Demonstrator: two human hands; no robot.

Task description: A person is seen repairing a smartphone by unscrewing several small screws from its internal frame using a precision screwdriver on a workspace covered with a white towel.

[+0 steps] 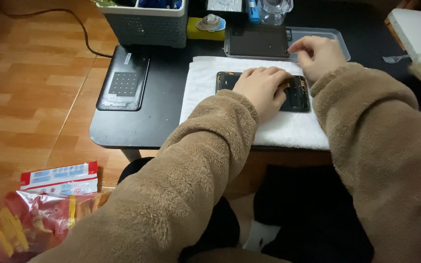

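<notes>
An opened black phone body lies on a white towel spread on a low black table. My left hand rests flat on the phone, fingers curled over its middle. My right hand hovers just beyond it, fingertips pinched together at the edge of a clear plastic tray; whether they hold some small part I cannot tell. A dark screen panel lies in the tray. Both arms wear fuzzy brown sleeves.
A black back cover lies on the table's left part. At the back stand a grey basket, a yellow sponge with a suction cup and a clear cup. A snack bag lies on the wooden floor. A white board sits at right.
</notes>
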